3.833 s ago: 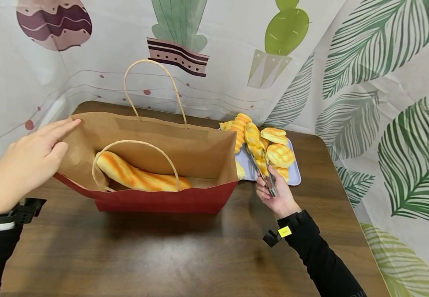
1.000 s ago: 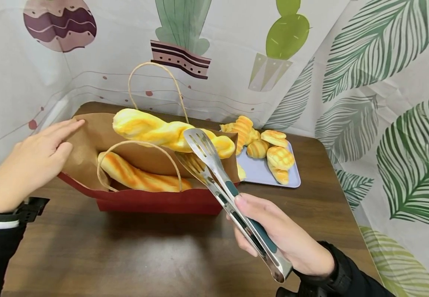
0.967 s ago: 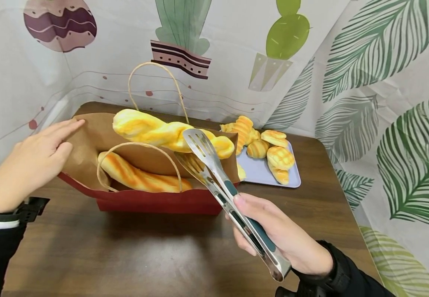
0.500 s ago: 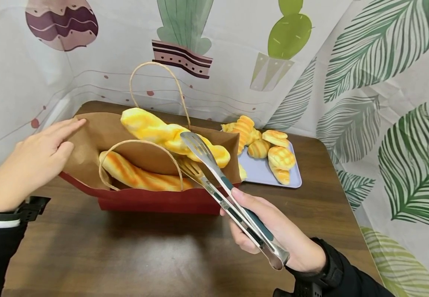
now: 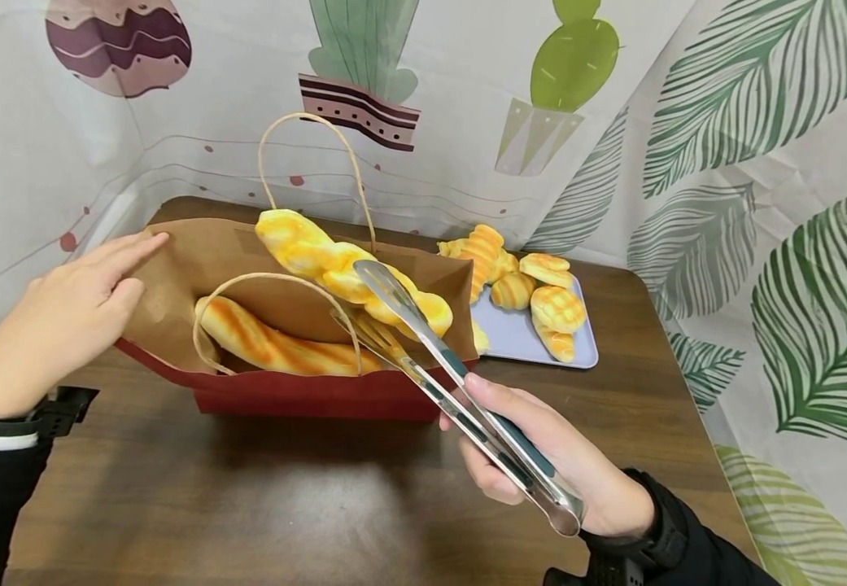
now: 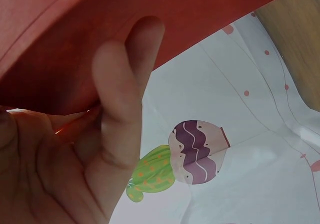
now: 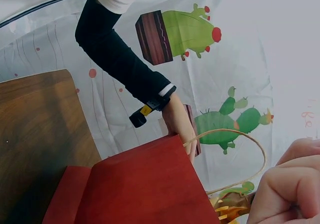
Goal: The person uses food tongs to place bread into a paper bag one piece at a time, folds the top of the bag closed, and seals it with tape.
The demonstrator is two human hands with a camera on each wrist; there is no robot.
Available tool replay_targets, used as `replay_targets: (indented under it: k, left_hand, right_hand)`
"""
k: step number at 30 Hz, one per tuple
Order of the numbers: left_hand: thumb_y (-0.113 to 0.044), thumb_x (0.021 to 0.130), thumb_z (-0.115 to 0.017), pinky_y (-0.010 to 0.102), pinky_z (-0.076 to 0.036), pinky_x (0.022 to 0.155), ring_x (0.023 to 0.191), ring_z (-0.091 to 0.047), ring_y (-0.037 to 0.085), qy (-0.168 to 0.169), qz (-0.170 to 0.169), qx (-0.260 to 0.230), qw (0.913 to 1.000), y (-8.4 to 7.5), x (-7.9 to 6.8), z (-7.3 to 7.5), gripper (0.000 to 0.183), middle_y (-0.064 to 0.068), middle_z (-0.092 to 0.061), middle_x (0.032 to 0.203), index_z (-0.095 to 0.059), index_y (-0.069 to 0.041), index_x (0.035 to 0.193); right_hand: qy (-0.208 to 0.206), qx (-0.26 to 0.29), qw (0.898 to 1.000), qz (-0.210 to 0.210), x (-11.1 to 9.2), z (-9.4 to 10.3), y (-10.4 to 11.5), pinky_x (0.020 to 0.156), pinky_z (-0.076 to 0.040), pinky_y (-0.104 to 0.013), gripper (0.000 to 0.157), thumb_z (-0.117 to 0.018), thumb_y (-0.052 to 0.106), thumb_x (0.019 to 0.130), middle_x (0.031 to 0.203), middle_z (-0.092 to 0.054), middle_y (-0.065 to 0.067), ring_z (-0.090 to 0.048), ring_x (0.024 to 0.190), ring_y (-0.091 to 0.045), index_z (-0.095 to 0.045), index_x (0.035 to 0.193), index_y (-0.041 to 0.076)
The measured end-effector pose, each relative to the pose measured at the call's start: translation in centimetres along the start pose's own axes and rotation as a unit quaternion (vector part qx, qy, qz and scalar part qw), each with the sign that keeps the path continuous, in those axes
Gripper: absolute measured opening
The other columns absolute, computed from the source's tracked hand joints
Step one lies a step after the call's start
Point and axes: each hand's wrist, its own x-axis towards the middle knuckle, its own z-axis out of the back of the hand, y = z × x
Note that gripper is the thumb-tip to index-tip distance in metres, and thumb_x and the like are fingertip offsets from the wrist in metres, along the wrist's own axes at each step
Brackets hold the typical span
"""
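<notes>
In the head view, my left hand (image 5: pixel 75 313) holds the left rim of a large red paper bag (image 5: pixel 320 396), thumb inside. The left wrist view shows its fingers (image 6: pixel 120 84) against the red outer side. My right hand (image 5: pixel 540 452) grips metal tongs (image 5: pixel 492 431) with dark green grip strips. A yellow twisted bread (image 5: pixel 346 264) lies at the tong heads, over the bag's mouth and tilted down to the right. Inside the bag rests a long loaf (image 5: pixel 277 346) with brown stripes. In the right wrist view, only curled fingers (image 7: pixel 287 189) of the right hand show.
A pale lilac tray (image 5: pixel 514 338) with several breads (image 5: pixel 558 309) stands right of the bag, partly hidden by it. Two cord handles (image 5: pixel 357 175) arch above the bag. The wooden table (image 5: pixel 306 505) meets a patterned cloth (image 5: pixel 460 73) at the back.
The twisted bread has come from the tray to above the bag in the tongs. Over the last second it tilts more, its right end lower. The left hand stays at the rim.
</notes>
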Motion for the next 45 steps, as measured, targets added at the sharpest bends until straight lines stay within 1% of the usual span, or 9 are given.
replay_targets:
  k: [4, 8, 13, 18, 22, 30, 36, 40, 45]
  left_hand:
    - [-0.014, 0.107, -0.028, 0.080, -0.026, 0.105, 0.144, -0.034, 0.061, 0.001, 0.001, -0.003, 1.0000, -0.1, 0.0, 0.0, 0.059, 0.031, -0.035, 0.164, -0.037, -0.002, 0.163]
    - [-0.014, 0.107, -0.028, 0.080, -0.026, 0.105, 0.144, -0.034, 0.061, -0.001, 0.001, -0.002, 1.0000, 0.0, 0.0, 0.0, 0.059, 0.031, -0.035, 0.164, -0.037, -0.002, 0.164]
    - [-0.012, 0.106, -0.028, 0.079, -0.028, 0.103, 0.143, -0.036, 0.062, -0.003, -0.004, 0.002, 1.0000, 0.0, 0.0, 0.0, 0.058, 0.031, -0.036, 0.164, -0.038, -0.002, 0.163]
    - [-0.013, 0.107, -0.029, 0.080, -0.027, 0.105, 0.144, -0.035, 0.061, 0.000, -0.005, 0.003, 1.0000, -0.2, 0.0, -0.1, 0.058, 0.030, -0.036, 0.164, -0.037, -0.003, 0.164]
    - [-0.013, 0.107, -0.029, 0.079, -0.028, 0.103, 0.143, -0.035, 0.061, -0.002, -0.002, 0.002, 1.0000, -0.3, 0.0, -0.1, 0.058, 0.031, -0.036, 0.164, -0.038, -0.003, 0.163]
    - [-0.012, 0.106, -0.029, 0.079, -0.027, 0.105, 0.144, -0.034, 0.061, -0.007, -0.004, -0.005, 1.0000, -0.5, -0.1, -0.1, 0.059, 0.028, -0.036, 0.165, -0.038, -0.004, 0.163]
    - [-0.012, 0.106, -0.029, 0.079, -0.029, 0.102, 0.142, -0.036, 0.062, -0.007, -0.008, 0.002, 0.9999, -0.4, 0.0, -0.2, 0.059, 0.027, -0.036, 0.166, -0.038, -0.003, 0.163]
    - [-0.011, 0.106, -0.029, 0.078, -0.030, 0.100, 0.141, -0.037, 0.063, -0.009, -0.013, 0.003, 0.9999, -0.4, 0.0, -0.3, 0.059, 0.028, -0.036, 0.165, -0.038, -0.003, 0.163]
    - [-0.011, 0.105, -0.029, 0.078, -0.029, 0.103, 0.143, -0.036, 0.061, -0.012, -0.013, -0.001, 0.9998, -0.4, 0.0, -0.3, 0.059, 0.028, -0.036, 0.165, -0.039, -0.003, 0.163]
  right_hand:
    - [-0.010, -0.015, 1.000, -0.005, -0.8, 1.4, -1.1, 0.044, -0.018, -0.035, 0.041, -0.031, 0.036, 0.117, 0.063, -0.047, 0.001, -0.032, 0.050, -0.017, -0.061, 0.118, 0.008]
    - [-0.003, -0.004, 1.000, -0.008, -1.4, 1.8, -0.7, 0.045, -0.017, -0.037, 0.041, -0.033, 0.034, 0.117, 0.063, -0.052, 0.003, -0.036, 0.050, -0.016, -0.060, 0.119, 0.003]
    - [0.010, 0.004, 0.999, 0.035, -2.2, 2.4, -0.4, 0.044, -0.017, -0.040, 0.042, -0.024, 0.025, 0.118, 0.063, -0.050, 0.000, -0.033, 0.050, -0.022, -0.060, 0.123, 0.003]
    - [-0.014, -0.015, 0.999, 0.051, -2.7, 2.8, -0.1, 0.044, -0.020, -0.040, 0.041, -0.024, 0.024, 0.118, 0.060, -0.043, -0.008, -0.029, 0.049, -0.025, -0.058, 0.123, 0.001]
    - [-0.032, -0.030, 0.997, 0.064, -3.0, 3.4, 0.2, 0.043, -0.017, -0.040, 0.041, -0.024, 0.026, 0.118, 0.059, -0.038, -0.011, -0.026, 0.049, -0.027, -0.058, 0.122, 0.002]
    - [-0.033, 0.037, 0.996, 0.081, -3.8, 5.3, 0.7, 0.049, -0.013, -0.036, 0.043, -0.021, 0.030, 0.118, 0.064, -0.035, -0.008, -0.021, 0.050, -0.023, -0.054, 0.126, 0.003]
    - [-0.039, 0.073, 0.992, 0.095, -4.4, 6.6, 0.3, 0.047, -0.013, -0.032, 0.045, -0.020, 0.029, 0.118, 0.067, -0.044, -0.005, -0.021, 0.051, -0.023, -0.056, 0.125, 0.003]
    - [-0.063, 0.069, 0.991, 0.101, -4.9, 7.5, -0.1, 0.047, -0.014, -0.031, 0.046, -0.021, 0.029, 0.118, 0.069, -0.051, -0.003, -0.025, 0.053, -0.022, -0.059, 0.124, 0.003]
    - [-0.086, 0.087, 0.988, 0.090, -5.2, 8.9, -0.8, 0.049, -0.019, -0.027, 0.047, -0.022, 0.030, 0.118, 0.073, -0.062, 0.001, -0.030, 0.056, -0.018, -0.060, 0.122, 0.003]
